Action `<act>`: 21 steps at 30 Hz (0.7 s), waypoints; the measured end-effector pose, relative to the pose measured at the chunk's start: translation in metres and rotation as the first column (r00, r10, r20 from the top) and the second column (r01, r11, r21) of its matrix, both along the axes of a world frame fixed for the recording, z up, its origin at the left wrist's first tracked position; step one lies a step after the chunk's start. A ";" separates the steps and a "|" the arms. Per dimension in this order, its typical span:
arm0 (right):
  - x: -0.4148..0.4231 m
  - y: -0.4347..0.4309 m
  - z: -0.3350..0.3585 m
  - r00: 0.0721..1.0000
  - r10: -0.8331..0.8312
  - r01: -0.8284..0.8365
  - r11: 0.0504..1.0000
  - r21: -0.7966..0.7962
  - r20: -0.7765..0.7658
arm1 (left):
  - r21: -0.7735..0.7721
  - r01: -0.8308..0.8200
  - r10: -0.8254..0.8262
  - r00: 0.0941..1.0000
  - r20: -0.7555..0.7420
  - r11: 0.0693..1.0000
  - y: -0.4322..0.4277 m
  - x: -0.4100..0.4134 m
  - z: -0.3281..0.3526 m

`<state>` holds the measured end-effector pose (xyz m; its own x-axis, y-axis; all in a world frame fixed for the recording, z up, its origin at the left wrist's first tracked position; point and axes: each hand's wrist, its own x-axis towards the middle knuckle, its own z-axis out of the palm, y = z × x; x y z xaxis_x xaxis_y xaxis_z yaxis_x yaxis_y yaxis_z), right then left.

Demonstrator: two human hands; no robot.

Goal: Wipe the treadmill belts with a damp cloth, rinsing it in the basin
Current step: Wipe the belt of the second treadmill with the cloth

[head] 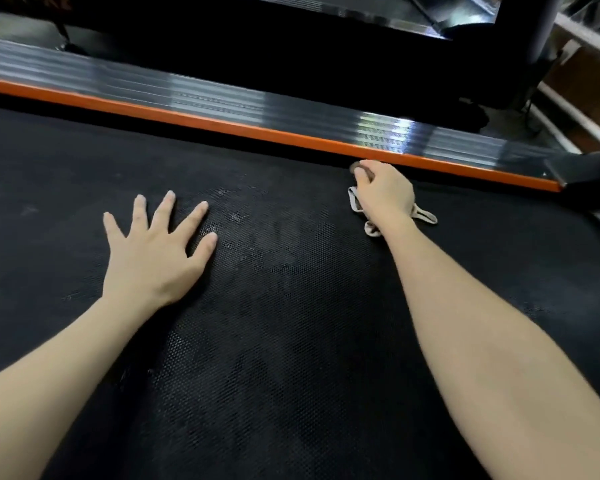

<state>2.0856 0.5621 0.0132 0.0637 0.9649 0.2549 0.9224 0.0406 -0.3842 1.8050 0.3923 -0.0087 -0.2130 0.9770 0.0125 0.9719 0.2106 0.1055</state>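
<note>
While the left hand (153,251) lies flat, fingers spread, on the black dimpled belt (291,341), pale dusty smears nearer than the grip suggest wiping is underway with plenty left. Right hand (385,192) curls its fingers round the bunched beige cloth (372,229), soft hems poking out beneath it. Just beyond the grip run the orange strip (257,131) and glossy ribbed side rail (222,102); no basin in sight.

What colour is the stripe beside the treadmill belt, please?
Orange; the stripe shows best in head view.
</note>
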 end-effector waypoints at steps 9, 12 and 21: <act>-0.087 -0.052 -0.008 0.891 0.447 -0.448 0.894 -0.008 0.083 | -0.029 0.008 -0.009 1.000 -0.011 1.000 0.000 -0.001 -0.001; -0.058 -0.030 -0.004 0.905 0.415 -0.412 0.910 -0.049 0.096 | -0.028 0.008 -0.008 1.000 -0.014 1.000 0.000 -0.001 -0.001; -0.050 -0.143 -0.010 0.870 0.480 -0.483 0.875 -0.003 -0.113 | -0.043 0.006 -0.007 0.999 -0.035 0.999 0.000 -0.001 0.000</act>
<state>2.0351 0.4195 0.0033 -0.3862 0.8899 0.2429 0.7455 0.4562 -0.4859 1.8040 0.3927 -0.0091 -0.2069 0.9781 -0.0217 0.9762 0.2079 0.0621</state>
